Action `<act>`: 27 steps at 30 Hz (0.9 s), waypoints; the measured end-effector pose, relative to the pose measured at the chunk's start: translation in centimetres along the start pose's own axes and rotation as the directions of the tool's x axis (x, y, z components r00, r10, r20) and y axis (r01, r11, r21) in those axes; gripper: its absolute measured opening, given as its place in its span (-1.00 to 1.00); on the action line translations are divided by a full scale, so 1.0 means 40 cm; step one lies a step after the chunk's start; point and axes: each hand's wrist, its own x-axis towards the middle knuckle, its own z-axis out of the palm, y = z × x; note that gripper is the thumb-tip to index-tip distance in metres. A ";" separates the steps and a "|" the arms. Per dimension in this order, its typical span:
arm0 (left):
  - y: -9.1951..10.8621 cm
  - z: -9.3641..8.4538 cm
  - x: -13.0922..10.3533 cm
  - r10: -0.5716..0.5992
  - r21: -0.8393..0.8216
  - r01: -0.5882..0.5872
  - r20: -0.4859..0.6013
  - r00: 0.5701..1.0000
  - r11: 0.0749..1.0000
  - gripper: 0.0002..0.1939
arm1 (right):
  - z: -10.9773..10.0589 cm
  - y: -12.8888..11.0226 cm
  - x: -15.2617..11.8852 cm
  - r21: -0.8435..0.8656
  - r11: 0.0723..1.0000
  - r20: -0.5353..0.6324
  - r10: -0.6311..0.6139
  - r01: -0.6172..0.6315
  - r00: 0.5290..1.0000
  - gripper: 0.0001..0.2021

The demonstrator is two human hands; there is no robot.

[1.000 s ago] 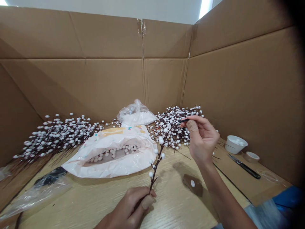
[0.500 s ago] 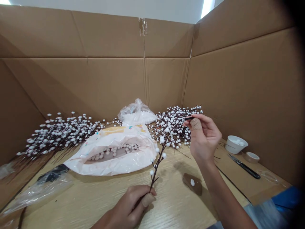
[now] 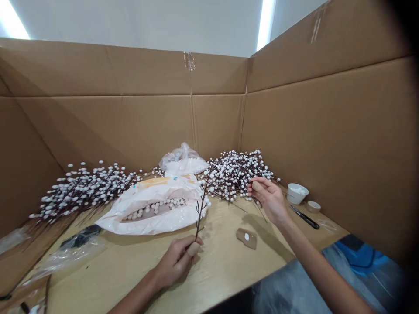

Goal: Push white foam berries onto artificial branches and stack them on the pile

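My left hand (image 3: 179,259) is closed round the lower stem of a thin dark-brown artificial berry branch (image 3: 200,216), held upright over the table. Bare twigs show on its lower left side; white balls sit along its right, against the bag behind. To the right, my right hand (image 3: 269,197) is raised with thumb and fingers pinched together. What they pinch is too small to make out. Below it, a small brown card (image 3: 252,243) carries a white blob (image 3: 246,237). Beyond the branch lies an open white plastic bag (image 3: 150,229) containing white balls.
Bundles of white-berry branches lie at the left (image 3: 88,192) and back right (image 3: 234,172). A clear bag of white balls (image 3: 183,162) stands between them. At right are a white cup (image 3: 297,194), a tape roll (image 3: 313,206) and black-handled snips (image 3: 306,218). Cardboard walls (image 3: 131,126) enclose the table.
The view has shifted. The branch in my left hand now shows bare twigs on its left. The dark, thin piece seen in my right fingers earlier is no longer clearly visible.
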 end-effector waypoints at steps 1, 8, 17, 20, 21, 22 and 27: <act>0.001 0.000 0.001 0.001 -0.002 -0.001 -0.002 1.000 1.000 -0.58 | -0.035 0.000 -0.020 -0.048 0.998 0.023 0.030 -0.029 0.999 -0.73; 0.020 0.004 0.012 0.076 0.022 -0.077 0.009 0.997 0.997 -0.62 | -0.180 0.042 -0.164 -0.368 0.917 0.025 0.175 -0.154 0.984 -0.68; 0.030 0.007 0.009 0.081 0.046 -0.079 -0.037 0.996 0.996 -0.66 | -0.169 0.115 -0.194 -0.554 0.832 0.074 0.088 -0.032 0.993 -0.70; 0.033 0.006 0.006 0.054 0.057 -0.050 -0.072 0.996 0.997 -0.66 | -0.181 0.124 -0.188 -0.583 0.812 0.128 0.082 0.008 0.988 -0.70; 0.034 0.006 0.005 0.042 0.060 -0.037 -0.084 0.996 0.997 -0.66 | -0.184 0.127 -0.188 -0.591 0.807 0.140 0.082 0.017 0.987 -0.70; 0.034 0.006 0.004 0.030 0.063 -0.025 -0.093 0.995 0.998 -0.65 | -0.188 0.129 -0.188 -0.597 0.802 0.150 0.083 0.023 0.985 -0.70; 0.031 0.004 0.003 -0.025 0.072 0.033 -0.100 0.995 0.997 -0.61 | -0.190 0.123 -0.202 -0.633 0.773 0.172 0.108 0.026 0.979 -0.76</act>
